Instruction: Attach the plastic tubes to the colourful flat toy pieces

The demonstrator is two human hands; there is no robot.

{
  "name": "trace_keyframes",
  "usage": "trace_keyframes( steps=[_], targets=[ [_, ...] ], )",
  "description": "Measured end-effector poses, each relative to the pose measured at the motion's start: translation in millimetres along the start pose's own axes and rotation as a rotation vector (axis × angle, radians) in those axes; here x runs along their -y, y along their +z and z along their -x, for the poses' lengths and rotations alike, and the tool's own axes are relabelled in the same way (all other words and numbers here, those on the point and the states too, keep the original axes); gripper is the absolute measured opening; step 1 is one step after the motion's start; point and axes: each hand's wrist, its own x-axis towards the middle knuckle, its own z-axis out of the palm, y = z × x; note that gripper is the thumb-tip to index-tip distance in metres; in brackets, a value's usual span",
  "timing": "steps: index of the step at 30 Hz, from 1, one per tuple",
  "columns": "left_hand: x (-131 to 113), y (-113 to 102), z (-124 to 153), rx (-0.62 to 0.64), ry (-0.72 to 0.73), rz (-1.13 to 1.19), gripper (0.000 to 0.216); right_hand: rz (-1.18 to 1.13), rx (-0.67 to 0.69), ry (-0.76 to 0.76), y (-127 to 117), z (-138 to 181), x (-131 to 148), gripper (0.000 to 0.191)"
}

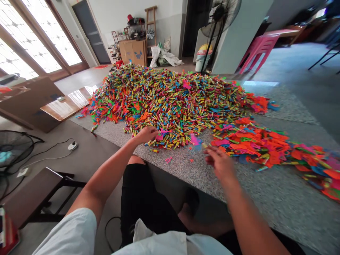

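Observation:
My left hand (146, 135) is at the front edge of a big heap of small colourful tubes (170, 102). Its fingertips are pinched at a flat pink plastic piece (162, 134). Over the granite tabletop (183, 166), my right hand (219, 161) is closed on a small yellow tube (204, 145), which is blurred by motion. A pink and blue plastic piece (196, 140) shows at the tube's far end. Between the hands lie a small pink bit (168, 160) and tiny orange scraps on the stone.
To the right spreads a pile of orange, pink and blue plastic pieces with tubes (255, 141). A wooden board (67, 102) and a cardboard box (32, 102) are at the left. A low bench (34, 198), a floor fan (13, 152) and cables are beside me.

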Motion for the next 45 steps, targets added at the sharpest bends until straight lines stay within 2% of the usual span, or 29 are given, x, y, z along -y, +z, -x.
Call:
trace_keyframes(
  steps=[2, 4, 7, 10, 12, 13, 16, 18, 21, 25, 26, 28, 30, 32, 35, 38, 42, 45],
  targets=[
    [17, -12, -9, -0.174, -0.076, -0.045, 0.019, -0.188, -0.156, -0.025, -4, -7, -2, 0.048],
    [30, -18, -15, -0.234, -0.134, -0.087, 0.017, -0.146, -0.112, -0.030, 11, -4, -6, 0.047],
    [36, -13, -19, -0.224, -0.141, -0.170, 0.020, 0.316, 0.217, -0.123, 64, 15, -20, 0.033],
    [29, 1, -17, -0.200, -0.090, -0.276, 0.050, 0.814, 0.512, -0.411, 130, 38, -35, 0.022],
    [22, 10, -15, -0.201, -0.112, -0.355, 0.074, 1.084, 0.580, -0.529, 167, 49, -39, 0.028],
    [20, 15, -15, -0.205, -0.157, -0.387, 0.080, 1.198, 0.588, -0.553, 181, 53, -40, 0.031],
    [14, 24, -19, -0.207, -0.291, -0.424, 0.067, 1.409, 0.570, -0.581, 208, 55, -39, 0.034],
    [13, 27, -23, -0.217, -0.278, -0.384, 0.052, 1.438, 0.551, -0.590, 215, 52, -37, 0.033],
    [12, 23, -25, -0.266, -0.234, -0.215, 0.030, 1.369, 0.538, -0.560, 215, 44, -37, 0.030],
    [7, 13, -15, -0.274, -0.247, 0.307, 0.029, 1.268, 0.495, -0.499, 195, 35, -39, 0.019],
    [5, 11, -10, -0.258, -0.245, 0.474, 0.032, 1.166, 0.444, -0.450, 187, 33, -39, 0.016],
    [-1, 12, 1, -0.216, -0.227, 0.771, 0.039, 0.811, 0.338, -0.296, 170, 30, -38, 0.010],
    [-9, 19, 12, -0.177, -0.202, 0.966, 0.046, 0.365, 0.280, -0.129, 155, 28, -33, 0.016],
    [-19, 33, 22, -0.129, -0.210, 1.076, 0.047, 0.038, 0.252, -0.039, 144, 27, -24, 0.024],
    [-35, 56, 32, 0.000, -0.239, 1.153, 0.043, -0.162, 0.211, -0.031, 135, 29, -6, 0.031],
    [-48, 69, 38, 0.155, -0.231, 1.114, 0.041, -0.146, 0.253, -0.070, 128, 33, 8, 0.030],
    [-53, 70, 42, 0.259, -0.155, 0.871, 0.044, -0.097, 0.382, -0.090, 112, 37, 14, 0.031],
    [-52, 67, 45, 0.279, -0.102, 0.753, 0.051, -0.123, 0.382, -0.077, 100, 35, 11, 0.035]
  ],
)
